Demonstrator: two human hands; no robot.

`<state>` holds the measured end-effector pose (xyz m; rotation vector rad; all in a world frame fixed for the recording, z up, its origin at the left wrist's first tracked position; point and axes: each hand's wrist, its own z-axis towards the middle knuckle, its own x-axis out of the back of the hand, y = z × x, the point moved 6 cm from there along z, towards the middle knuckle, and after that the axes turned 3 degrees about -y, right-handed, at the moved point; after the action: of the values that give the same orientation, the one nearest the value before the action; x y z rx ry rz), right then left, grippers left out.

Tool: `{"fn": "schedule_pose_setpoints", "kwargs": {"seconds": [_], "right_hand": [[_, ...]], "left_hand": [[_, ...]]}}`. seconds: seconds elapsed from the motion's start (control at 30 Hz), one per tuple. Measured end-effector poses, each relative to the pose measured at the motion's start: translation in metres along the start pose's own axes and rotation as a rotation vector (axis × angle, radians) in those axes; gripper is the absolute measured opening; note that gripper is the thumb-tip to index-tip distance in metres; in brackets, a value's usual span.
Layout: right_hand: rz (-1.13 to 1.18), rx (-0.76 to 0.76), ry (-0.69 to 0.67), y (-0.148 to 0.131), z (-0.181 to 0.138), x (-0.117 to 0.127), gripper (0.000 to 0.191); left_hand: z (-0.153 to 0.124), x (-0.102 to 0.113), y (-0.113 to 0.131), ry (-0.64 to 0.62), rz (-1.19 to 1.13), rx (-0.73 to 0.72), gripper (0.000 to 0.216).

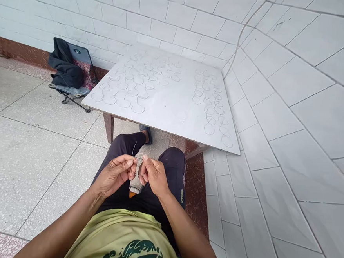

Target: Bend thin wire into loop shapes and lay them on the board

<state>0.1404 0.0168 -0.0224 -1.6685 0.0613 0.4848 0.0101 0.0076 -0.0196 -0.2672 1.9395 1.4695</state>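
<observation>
Just below the frame's centre, the left hand and right hand each have a closed grip on a thin wire, which could kink if bent unevenly or drop past the dark trousers if both pinches loosen.

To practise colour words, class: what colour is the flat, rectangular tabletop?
White; the tabletop shows best in the head view.

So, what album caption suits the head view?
Left hand and right hand hold thin wire before a white-topped table bearing curved wires.
</observation>
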Motion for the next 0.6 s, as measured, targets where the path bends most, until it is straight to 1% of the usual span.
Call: {"fn": "schedule_pose_setpoints", "kwargs": {"seconds": [0.13, 0.23, 0.4, 0.5, 0.6], "right_hand": [[-0.160, 0.045, -0.012, -0.009, 0.002, 0.001, 0.063], [-0.264, 0.075, -0.033, -0.010, 0.003, 0.003, 0.061], [-0.428, 0.085, -0.081, -0.004, 0.004, 0.008, 0.058], [-0.612, 0.115, -0.120, -0.006, 0.003, 0.008, 0.057], [-0.785, 0.189, -0.147, -0.012, 0.000, 0.004, 0.053]], "left_hand": [[-0.002, 0.003, 0.013, 0.068, 0.201, -0.030, 0.021], [-0.005, 0.003, 0.022, 0.120, 0.378, -0.041, 0.029], [-0.007, -0.002, 0.025, 0.150, 0.594, -0.062, 0.035], [-0.011, -0.002, 0.025, 0.197, 0.780, -0.127, 0.033], [-0.014, -0.003, 0.027, 0.228, 0.984, -0.205, 0.031]]}}
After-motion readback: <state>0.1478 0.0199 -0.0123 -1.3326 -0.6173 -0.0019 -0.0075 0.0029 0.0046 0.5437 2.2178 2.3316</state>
